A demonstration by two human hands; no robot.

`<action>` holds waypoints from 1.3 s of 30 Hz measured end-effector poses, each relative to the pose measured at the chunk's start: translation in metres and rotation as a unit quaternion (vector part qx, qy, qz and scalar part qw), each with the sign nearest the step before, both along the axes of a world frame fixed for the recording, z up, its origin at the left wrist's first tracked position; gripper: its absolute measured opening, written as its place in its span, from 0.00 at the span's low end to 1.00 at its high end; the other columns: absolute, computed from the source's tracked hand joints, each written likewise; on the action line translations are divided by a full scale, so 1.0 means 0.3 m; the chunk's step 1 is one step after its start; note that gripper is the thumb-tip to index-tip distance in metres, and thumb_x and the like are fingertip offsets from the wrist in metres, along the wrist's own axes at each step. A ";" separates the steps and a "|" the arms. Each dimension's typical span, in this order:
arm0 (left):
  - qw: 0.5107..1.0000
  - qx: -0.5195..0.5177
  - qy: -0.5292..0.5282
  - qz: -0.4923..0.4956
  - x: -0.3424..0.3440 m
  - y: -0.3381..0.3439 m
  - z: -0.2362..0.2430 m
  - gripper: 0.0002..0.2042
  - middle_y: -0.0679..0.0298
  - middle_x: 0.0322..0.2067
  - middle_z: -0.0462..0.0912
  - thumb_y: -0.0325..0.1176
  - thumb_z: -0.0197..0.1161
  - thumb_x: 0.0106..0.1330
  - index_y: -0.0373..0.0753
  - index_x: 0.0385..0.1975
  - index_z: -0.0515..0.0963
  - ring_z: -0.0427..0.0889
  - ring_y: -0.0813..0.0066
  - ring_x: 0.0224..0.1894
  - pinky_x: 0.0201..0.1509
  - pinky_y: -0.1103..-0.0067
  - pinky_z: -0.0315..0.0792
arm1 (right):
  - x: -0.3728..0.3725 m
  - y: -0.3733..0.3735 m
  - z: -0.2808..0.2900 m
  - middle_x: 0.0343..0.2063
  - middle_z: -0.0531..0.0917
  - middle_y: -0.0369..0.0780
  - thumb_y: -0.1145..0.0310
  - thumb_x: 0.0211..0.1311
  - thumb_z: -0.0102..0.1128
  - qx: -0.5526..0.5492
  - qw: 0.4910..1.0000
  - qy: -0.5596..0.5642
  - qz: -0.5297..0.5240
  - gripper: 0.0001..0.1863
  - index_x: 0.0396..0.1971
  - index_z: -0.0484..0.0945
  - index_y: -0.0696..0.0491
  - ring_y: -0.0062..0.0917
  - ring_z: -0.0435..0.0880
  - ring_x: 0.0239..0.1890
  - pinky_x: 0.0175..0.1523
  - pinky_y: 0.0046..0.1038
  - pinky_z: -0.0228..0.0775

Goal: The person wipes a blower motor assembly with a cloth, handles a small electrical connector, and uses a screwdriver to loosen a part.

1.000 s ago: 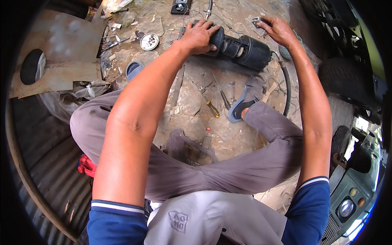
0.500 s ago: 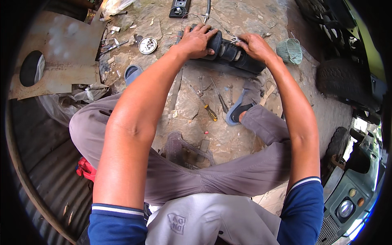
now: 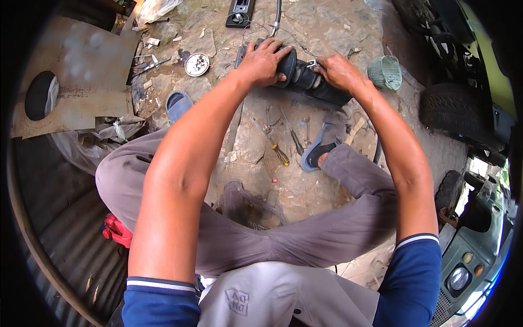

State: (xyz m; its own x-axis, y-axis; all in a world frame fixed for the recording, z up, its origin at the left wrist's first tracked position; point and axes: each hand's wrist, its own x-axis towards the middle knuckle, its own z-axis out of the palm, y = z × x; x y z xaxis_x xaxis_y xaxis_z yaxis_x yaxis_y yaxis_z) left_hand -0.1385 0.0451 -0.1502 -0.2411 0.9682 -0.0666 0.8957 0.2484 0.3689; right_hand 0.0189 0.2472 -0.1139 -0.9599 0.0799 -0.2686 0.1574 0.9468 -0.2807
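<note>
A long black automotive-looking plastic unit [image 3: 318,87] with a round end lies across the ground at the far middle. My left hand [image 3: 263,64] grips its round black part from above, fingers spread over the top and thumb on the near side. At its right half, my right hand [image 3: 339,72] pinches a small light metal piece [image 3: 311,64], which looks like a bracket or clip. The right fingertips partly hide that piece. Thin wires [image 3: 291,38] run behind the unit, near a black hose [image 3: 278,16].
Nearer than the unit lie a yellow-handled screwdriver [image 3: 280,155], a dark-handled screwdriver [image 3: 294,136] and wrenches. A round dish of small parts [image 3: 196,64] is left, a pale green basket [image 3: 385,72] right. A black panel [image 3: 239,12] lies beyond; a tyre [image 3: 452,109] stands far right.
The right hand has shifted slightly down and stays at the metal piece, which now sits at a different tilt. The left hand keeps its hold on the unit. The whole view has moved slightly.
</note>
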 end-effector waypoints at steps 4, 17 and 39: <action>1.000 0.015 0.000 -0.004 0.014 -0.003 -0.017 0.40 0.59 0.70 0.60 0.50 0.70 0.58 0.50 0.71 0.60 0.53 0.58 0.74 0.70 0.48 0.50 | 0.016 0.003 -0.031 0.29 0.82 0.56 0.63 0.64 0.60 0.004 1.000 -0.002 -0.004 0.15 0.31 0.78 0.62 0.53 0.82 0.39 0.43 0.47 0.72; 1.000 0.005 0.008 0.003 0.004 0.007 -0.019 0.42 0.60 0.70 0.60 0.50 0.71 0.57 0.53 0.72 0.58 0.55 0.58 0.73 0.69 0.46 0.50 | -0.099 0.004 -0.011 0.32 0.84 0.55 0.64 0.61 0.62 0.052 0.993 -0.092 0.060 0.14 0.34 0.81 0.62 0.50 0.84 0.40 0.45 0.44 0.76; 0.999 0.017 -0.035 0.006 0.034 -0.008 -0.011 0.42 0.57 0.68 0.62 0.46 0.73 0.55 0.49 0.70 0.60 0.56 0.56 0.72 0.68 0.45 0.51 | -0.043 0.042 -0.026 0.33 0.81 0.54 0.60 0.62 0.62 -0.059 0.998 -0.028 0.013 0.17 0.33 0.78 0.62 0.52 0.79 0.43 0.48 0.46 0.70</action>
